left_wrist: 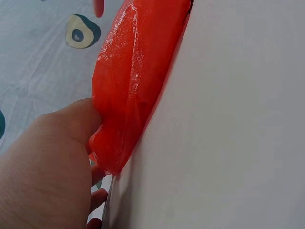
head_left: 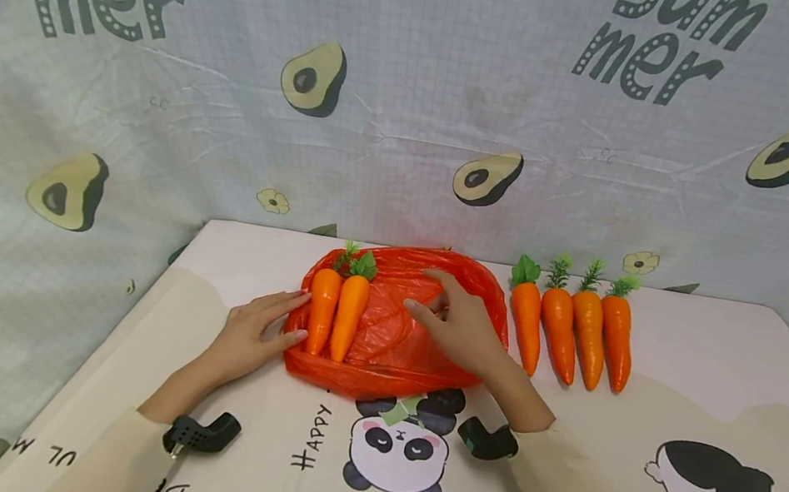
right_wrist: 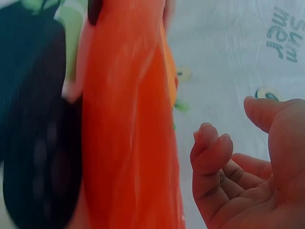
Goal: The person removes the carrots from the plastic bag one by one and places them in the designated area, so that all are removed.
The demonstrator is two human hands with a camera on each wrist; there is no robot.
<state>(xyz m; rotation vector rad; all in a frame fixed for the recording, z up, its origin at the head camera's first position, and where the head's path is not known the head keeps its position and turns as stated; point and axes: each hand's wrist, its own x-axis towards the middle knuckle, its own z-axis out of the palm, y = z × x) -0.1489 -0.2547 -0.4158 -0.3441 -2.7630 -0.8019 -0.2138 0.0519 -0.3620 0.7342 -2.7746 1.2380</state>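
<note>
An orange-red plastic bag (head_left: 391, 321) lies spread wide on the table, its rim rolled into a ring. Two carrots (head_left: 322, 311) with green tops lie side by side in its left part. My left hand (head_left: 251, 335) rests against the bag's left side, fingers extended and apart; in the left wrist view its thumb (left_wrist: 81, 117) touches the plastic. Over the right part of the bag hovers my right hand (head_left: 463, 323), fingers loosely bent with nothing between them. The right wrist view shows that hand (right_wrist: 238, 176) beside the bag's side (right_wrist: 128, 124).
Several more carrots (head_left: 587, 332) lie in a row right of the bag, leafy tops toward the back. The table cover (head_left: 712, 358) has panda prints and lettering. Behind the table hangs a pale curtain (head_left: 398, 112) with avocado prints.
</note>
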